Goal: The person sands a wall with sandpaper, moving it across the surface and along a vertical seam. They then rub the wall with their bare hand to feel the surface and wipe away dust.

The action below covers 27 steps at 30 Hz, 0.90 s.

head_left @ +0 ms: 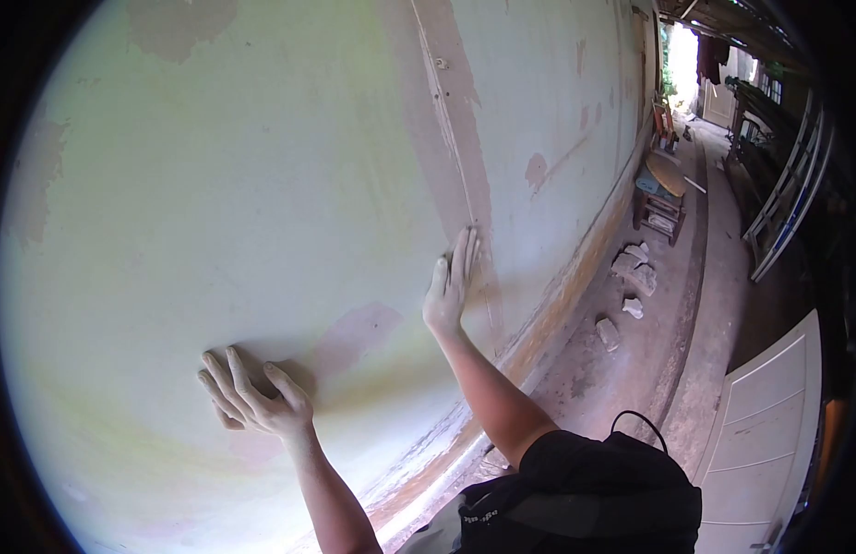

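Note:
A pale green painted wall [215,203] fills the left and middle of the view, with bare greyish-pink patches in it. My left hand [257,395] rests against its lower part, fingers spread, holding nothing. Just right of it is a bare patch [359,334]. My right hand [454,282] touches the wall farther right, fingers stretched out and thumb apart, also with nothing in it. Its fingertips lie at a long bare strip [454,120] with a thin cable line running down it. Both hands look dusted with pale powder.
Broken white chunks [635,270] lie on the concrete floor [585,388] along the wall. Beyond them stands a small wooden stool [658,217] with things on it. A white door panel [765,443] is at lower right, and a metal ladder [792,198] leans at the right.

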Each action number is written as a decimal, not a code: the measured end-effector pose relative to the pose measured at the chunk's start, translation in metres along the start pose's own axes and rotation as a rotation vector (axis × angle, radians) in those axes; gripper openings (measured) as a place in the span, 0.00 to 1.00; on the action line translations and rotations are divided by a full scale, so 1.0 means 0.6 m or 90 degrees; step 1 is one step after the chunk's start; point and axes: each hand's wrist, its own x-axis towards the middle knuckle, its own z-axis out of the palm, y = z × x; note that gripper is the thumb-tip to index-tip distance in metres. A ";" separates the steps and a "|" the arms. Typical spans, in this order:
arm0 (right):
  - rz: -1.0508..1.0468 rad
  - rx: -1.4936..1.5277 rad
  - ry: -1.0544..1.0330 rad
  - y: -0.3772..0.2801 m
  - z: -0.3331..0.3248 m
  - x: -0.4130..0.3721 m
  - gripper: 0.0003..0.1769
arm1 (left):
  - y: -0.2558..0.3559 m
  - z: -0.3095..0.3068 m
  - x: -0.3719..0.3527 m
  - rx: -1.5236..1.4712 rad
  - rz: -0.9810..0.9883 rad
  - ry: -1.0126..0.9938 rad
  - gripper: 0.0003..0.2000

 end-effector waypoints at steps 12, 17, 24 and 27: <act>-0.148 0.115 -0.079 -0.115 -0.016 0.064 0.26 | 0.128 0.036 -0.055 -0.016 -0.022 -0.120 0.27; -0.155 0.034 -0.033 0.058 -0.037 -0.033 0.26 | 0.161 0.065 -0.101 0.004 0.054 -0.135 0.26; -0.250 0.014 -0.066 0.035 -0.042 -0.006 0.26 | 0.180 0.075 -0.102 0.016 0.049 -0.118 0.23; -0.265 0.099 -0.092 -0.099 -0.026 0.112 0.24 | 0.193 0.069 -0.103 -0.009 0.024 -0.136 0.23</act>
